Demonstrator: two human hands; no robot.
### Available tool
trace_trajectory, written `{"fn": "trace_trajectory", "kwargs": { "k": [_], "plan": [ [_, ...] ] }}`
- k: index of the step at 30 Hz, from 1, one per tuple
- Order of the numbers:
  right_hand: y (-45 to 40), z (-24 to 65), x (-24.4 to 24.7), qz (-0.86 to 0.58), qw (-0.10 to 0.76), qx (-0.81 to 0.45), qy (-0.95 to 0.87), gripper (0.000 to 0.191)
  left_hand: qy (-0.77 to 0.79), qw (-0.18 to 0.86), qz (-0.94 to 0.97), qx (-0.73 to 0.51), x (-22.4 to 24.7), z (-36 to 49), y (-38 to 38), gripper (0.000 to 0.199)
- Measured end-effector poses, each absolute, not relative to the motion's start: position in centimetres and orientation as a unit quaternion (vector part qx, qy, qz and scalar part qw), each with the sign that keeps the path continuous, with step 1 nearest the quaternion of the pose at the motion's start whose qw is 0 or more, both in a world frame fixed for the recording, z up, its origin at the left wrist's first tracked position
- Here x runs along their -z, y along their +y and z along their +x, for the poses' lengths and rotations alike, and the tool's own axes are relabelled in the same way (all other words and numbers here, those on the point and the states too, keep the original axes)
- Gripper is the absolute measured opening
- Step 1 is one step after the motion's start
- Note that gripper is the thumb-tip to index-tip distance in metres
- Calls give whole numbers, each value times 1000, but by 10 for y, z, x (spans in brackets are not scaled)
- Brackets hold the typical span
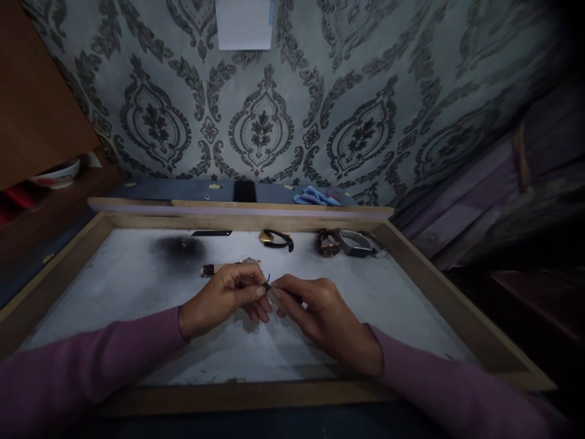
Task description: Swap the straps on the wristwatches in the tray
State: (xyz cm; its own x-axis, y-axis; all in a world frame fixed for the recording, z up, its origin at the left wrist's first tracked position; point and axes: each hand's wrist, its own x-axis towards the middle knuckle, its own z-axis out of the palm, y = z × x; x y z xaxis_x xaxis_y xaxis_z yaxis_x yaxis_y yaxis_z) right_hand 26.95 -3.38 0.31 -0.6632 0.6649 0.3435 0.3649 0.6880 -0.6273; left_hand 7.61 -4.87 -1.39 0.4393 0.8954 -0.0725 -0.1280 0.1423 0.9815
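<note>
Near the middle of a wooden-framed tray with a white bottom (320, 390), my two hands meet fingertip to fingertip. My left hand (233, 292) pinches a small dark piece (268, 285) between thumb and fingers, its other fingers curled below. Thumb and forefinger of my right hand (320, 308) close on the other side of it, around something small and pale that I cannot make out. Just behind my left hand lies a watch with a brown strap end (208, 269), partly hidden by the fingers.
Along the tray's back lie a black blade (211, 233), a gold watch with black strap (276, 239), a brown watch (328, 242) and a grey-strapped watch (356, 242). Beyond the rim are a black phone-like object (245, 191) and a blue cloth (315, 196).
</note>
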Motion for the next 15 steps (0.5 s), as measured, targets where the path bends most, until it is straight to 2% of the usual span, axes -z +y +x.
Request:
{"fn": "trace_trajectory", "kwargs": {
  "k": [15],
  "plan": [
    [-36,269,-6,-290,287,-253,-877,23,366,651,543,-384,14,76,-48,21]
  ]
}}
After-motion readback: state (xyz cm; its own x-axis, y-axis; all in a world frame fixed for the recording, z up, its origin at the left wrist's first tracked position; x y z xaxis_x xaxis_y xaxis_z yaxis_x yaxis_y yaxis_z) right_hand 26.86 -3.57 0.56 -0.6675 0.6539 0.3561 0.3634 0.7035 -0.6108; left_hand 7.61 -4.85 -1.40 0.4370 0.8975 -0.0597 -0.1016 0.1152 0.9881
